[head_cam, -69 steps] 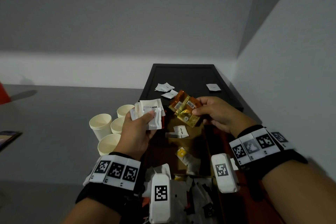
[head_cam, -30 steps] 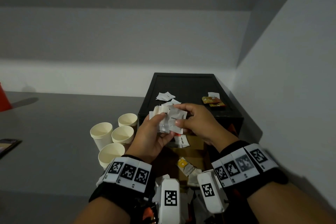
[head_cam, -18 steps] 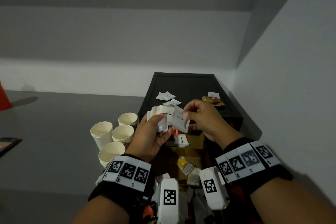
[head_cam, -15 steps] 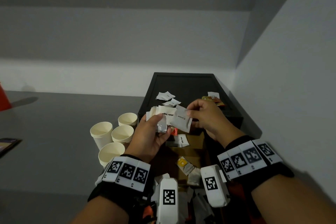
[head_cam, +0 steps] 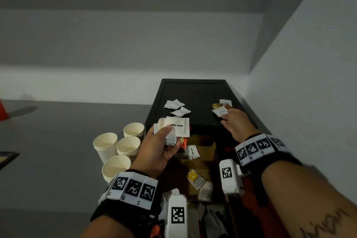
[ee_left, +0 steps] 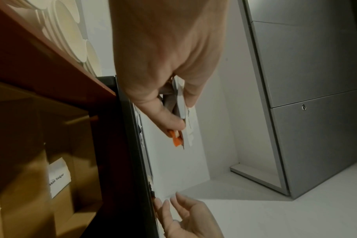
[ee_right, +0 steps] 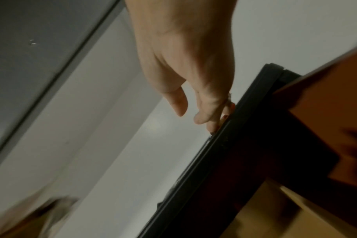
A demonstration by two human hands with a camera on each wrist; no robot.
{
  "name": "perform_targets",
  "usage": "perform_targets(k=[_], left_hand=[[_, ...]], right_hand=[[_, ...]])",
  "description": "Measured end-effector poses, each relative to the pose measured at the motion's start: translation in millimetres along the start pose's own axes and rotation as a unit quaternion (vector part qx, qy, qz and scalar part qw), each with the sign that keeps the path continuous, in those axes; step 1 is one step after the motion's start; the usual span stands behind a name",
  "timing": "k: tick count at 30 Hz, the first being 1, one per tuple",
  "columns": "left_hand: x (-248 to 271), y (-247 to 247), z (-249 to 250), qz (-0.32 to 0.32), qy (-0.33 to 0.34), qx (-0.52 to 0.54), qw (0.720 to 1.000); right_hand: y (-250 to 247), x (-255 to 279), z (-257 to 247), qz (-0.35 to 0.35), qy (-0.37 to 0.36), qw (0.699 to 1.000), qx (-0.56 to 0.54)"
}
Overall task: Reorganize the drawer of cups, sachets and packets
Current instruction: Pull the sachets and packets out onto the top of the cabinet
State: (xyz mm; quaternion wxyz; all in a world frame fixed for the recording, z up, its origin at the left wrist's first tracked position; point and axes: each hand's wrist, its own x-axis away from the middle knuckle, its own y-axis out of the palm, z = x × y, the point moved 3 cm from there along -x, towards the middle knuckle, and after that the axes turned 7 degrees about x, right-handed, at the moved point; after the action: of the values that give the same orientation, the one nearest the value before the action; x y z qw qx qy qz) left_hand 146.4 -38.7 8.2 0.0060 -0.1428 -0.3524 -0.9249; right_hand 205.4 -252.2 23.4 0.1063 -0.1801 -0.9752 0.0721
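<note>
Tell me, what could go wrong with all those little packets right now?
The left hand pinches a whole fan of sachets between thumb and fingers, so one, maybe the orange packet sticking out underneath, could slip into the open drawer.

The right hand is setting a white sachet near the black tray's front rim; a nudge might knock it over the edge.

Dim, grey light throughout; soft shadows fall at the head view's left edge; the right wrist view's lower corners smear with motion blur.
</note>
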Motion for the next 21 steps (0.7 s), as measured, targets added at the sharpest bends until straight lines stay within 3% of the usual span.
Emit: perform_targets(k=[2, 4, 6, 7, 11, 18, 21], left_hand=[[-2, -1, -1, -0.002, -0.001, -0.004, 1.000], [-3, -2, -4, -0.006, -0.006, -0.015, 1.000], [-4, -2, -9, -0.014, -0.012, -0.022, 1.000], [-5, -3, -11, -0.017, -0.013, -0.024, 0.999], [-2, -7, -12, -0.017, -0.012, -0.026, 0.999], [-5, -27, -5, 0.045, -0.005, 0.016, 0.999], [-5, -29, -4, 0.043, 0.004, 0.019, 0.999]], right_hand=[[8, 15, -3, -0.009, -0.028, 0.996, 0.083], [24, 40, -6, -0.101, -0.072, 0.984, 0.128], [41, 57, -8, -0.195, -0.098, 0.953, 0.208], [46, 61, -8, -0.210, -0.115, 0.944, 0.228], [50, 59, -5, -0.171, -0.123, 0.948, 0.238], [39, 40, 21, -0.144, 0.013, 0.987, 0.066], [35, 32, 40, -0.118, 0.054, 0.989, 0.077]])
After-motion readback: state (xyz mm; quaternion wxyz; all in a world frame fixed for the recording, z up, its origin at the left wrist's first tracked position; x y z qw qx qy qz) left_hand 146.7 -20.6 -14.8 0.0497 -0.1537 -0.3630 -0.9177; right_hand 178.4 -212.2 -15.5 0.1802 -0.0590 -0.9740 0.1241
